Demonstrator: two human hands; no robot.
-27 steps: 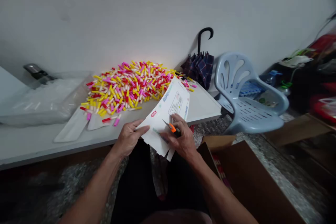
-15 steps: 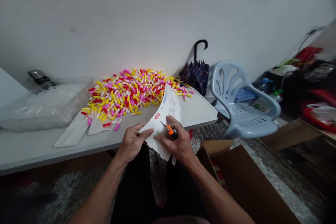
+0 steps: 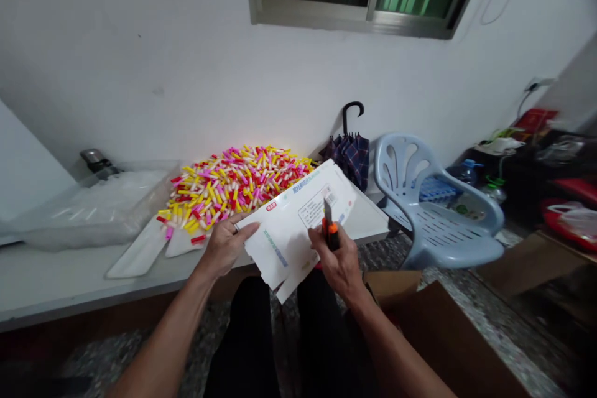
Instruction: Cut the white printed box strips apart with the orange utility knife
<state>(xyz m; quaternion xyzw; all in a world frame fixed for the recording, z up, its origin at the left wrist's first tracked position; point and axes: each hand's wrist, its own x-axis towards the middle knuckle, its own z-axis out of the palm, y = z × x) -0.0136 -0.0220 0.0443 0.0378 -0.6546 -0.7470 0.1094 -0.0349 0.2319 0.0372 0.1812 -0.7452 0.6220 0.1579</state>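
Observation:
My left hand (image 3: 226, 244) grips the left edge of a flat white printed carton (image 3: 291, 224), which I hold tilted over the table's front edge. My right hand (image 3: 339, 258) is closed round an orange and black utility knife (image 3: 329, 227), whose blade stands upright against the carton's face. Behind the carton, a big heap of yellow, red, pink and white small plastic tubes (image 3: 233, 183) lies on the white table (image 3: 56, 273).
A clear plastic bag (image 3: 88, 202) lies at the table's left, with white flat pieces (image 3: 140, 249) beside the heap. A folded umbrella (image 3: 349, 149) and a light blue plastic chair (image 3: 433, 211) stand to the right. An open cardboard box (image 3: 443, 336) sits on the floor by my right leg.
The view has tilted up, bringing a window into sight. The carton has turned flatter and wider toward me, and my right hand has swung the knife from slanted to upright.

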